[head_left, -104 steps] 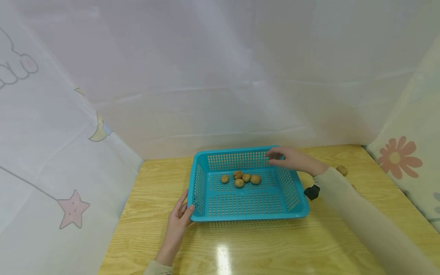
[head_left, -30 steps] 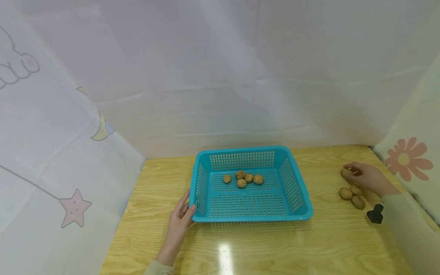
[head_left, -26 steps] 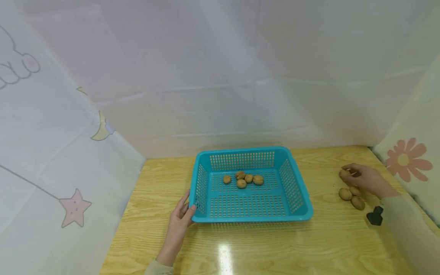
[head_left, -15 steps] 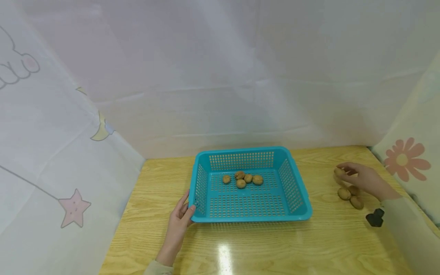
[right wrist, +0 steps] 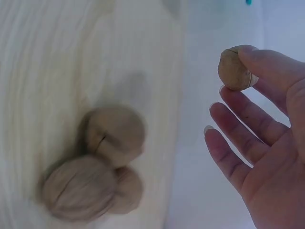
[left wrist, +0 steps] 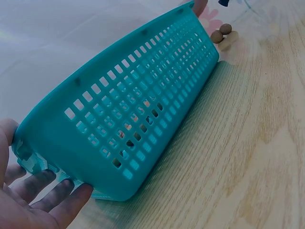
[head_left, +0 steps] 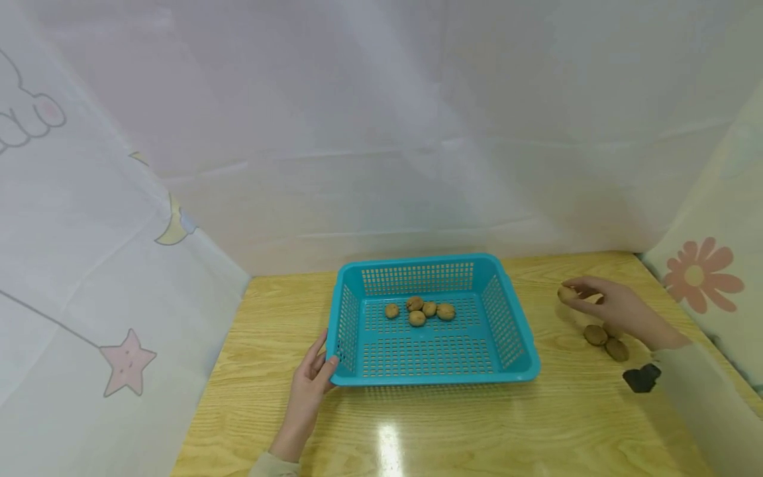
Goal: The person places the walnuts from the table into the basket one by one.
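A blue plastic basket with slotted walls stands on the table, several walnuts lying on its floor. My left hand grips its near left corner, thumb over the rim and fingers against the outer wall, as the left wrist view also shows. Right of the basket, my right hand pinches a single walnut between thumb and fingertips, raised off the table. Below that hand lie three more walnuts in a tight cluster, one of them partly hidden by the hand in the head view.
The wooden table ends at a pale cloth backdrop behind the basket. Printed cloth walls close in both sides. A black wrist strap piece shows at the right sleeve.
My right hand went from over the basket to the walnuts at the right, took one and now carries it leftward. The left hand and basket have stayed in place.
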Motion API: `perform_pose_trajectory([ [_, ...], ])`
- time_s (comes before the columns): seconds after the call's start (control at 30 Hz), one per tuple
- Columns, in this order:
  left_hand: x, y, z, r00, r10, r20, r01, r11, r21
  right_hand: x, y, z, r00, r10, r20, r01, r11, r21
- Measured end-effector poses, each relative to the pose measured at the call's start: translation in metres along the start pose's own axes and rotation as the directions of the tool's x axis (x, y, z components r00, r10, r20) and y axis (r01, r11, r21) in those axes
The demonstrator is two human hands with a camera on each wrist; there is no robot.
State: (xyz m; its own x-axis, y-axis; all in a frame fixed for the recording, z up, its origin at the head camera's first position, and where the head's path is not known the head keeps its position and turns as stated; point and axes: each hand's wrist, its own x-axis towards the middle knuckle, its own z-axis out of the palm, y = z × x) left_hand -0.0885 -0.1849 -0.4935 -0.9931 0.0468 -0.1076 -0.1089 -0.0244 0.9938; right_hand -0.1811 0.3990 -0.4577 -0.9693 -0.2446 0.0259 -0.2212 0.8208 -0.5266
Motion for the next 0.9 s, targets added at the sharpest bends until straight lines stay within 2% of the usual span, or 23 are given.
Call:
perform_pose_trajectory([
  [0.17,0.001,-0.001,0.0,1.0,-0.004,-0.001,0.004,1.0,-0.004,0.004,-0.022,-0.004,0.998,-0.053,-0.019,0.053,0.999,-0.01],
  [0.33,0.001,-0.001,0.0,1.0,-0.005,-0.002,0.005,1.0,-0.004,0.009,-0.045,-0.007,0.997,-0.072,-0.001,0.072,0.997,0.003],
  [0.63,0.0,0.0,0.0,1.0,-0.01,-0.005,0.01,1.0,0.001,0.018,-0.076,-0.008,0.99,-0.137,-0.016,0.137,0.99,0.01],
  [0.9,0.001,0.0,0.0,1.0,0.003,0.005,-0.003,1.0,0.001,0.033,-0.107,-0.012,0.98,-0.2,0.012,0.2,0.98,0.02],
])
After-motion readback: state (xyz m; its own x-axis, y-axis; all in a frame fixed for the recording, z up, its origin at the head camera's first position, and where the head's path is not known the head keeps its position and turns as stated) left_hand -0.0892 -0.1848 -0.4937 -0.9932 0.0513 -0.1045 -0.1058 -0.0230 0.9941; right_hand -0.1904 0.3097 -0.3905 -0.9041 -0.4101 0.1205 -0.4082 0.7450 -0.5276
